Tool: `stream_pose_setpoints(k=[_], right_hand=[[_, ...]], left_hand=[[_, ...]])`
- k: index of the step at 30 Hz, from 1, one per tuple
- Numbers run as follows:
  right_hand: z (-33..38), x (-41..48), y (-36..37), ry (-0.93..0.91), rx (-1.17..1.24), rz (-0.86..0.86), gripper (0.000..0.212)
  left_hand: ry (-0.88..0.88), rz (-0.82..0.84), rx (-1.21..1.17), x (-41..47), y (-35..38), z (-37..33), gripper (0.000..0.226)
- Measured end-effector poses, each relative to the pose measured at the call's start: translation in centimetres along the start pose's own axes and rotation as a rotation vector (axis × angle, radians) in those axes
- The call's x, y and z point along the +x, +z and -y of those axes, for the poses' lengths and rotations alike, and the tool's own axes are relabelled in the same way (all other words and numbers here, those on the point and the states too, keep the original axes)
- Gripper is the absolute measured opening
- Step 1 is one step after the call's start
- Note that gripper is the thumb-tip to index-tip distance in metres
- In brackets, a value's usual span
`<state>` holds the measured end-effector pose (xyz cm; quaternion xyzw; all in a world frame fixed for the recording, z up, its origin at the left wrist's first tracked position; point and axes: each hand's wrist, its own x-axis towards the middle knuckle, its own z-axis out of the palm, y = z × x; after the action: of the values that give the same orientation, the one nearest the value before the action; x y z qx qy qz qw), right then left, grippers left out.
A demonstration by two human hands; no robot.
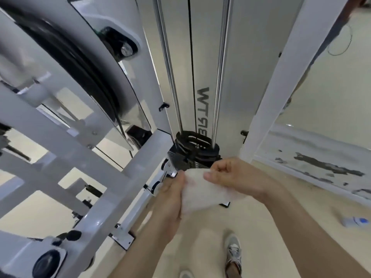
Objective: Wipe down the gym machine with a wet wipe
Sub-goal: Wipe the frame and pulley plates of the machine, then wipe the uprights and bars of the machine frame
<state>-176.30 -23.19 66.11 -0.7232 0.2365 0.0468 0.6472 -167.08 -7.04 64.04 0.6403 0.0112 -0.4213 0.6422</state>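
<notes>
One wipe hangs between two hands just in front of the weight stack of the gym machine. The left hand grasps its near edge; the right hand pinches its top edge. It looks soft, limp, light and probably damp, so gripping the edges and folding it into a pad should suit. One bottle lies on the floor, well right of the stack.

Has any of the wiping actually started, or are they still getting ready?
Still getting ready, by the look of it. Done: a wet wipe is out. In hand: the left hand and right hand both hold it, apparently spreading or folding it, off the gym machine's white frame. Left: seemingly the whole wipe-down; no wiped patch shows.
</notes>
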Motion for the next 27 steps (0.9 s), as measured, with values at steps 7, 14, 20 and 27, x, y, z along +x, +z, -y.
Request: stream_pose_setpoints(k=[7,14,20,27], right_hand=[[-10.0,2.0,2.6,0.018,0.420,-0.040,0.027],[-21.2,8.1,9.4,0.136,0.344,-0.251,0.034],[-32.7,12.4,12.3,0.117,0.360,0.118,0.044],[-45.3,17.8,21.6,0.184,0.553,0.135,0.022]], left_hand=[[-0.085,-0.144,0.008,3.6,-4.1,5.5,0.053],[-0.110,-0.265,0.143,9.7,-7.6,13.8,0.053],[-0.112,-0.261,0.353,14.5,-13.7,23.6,0.045],[-0.014,-0.181,0.473,18.4,-25.1,35.5,0.054]])
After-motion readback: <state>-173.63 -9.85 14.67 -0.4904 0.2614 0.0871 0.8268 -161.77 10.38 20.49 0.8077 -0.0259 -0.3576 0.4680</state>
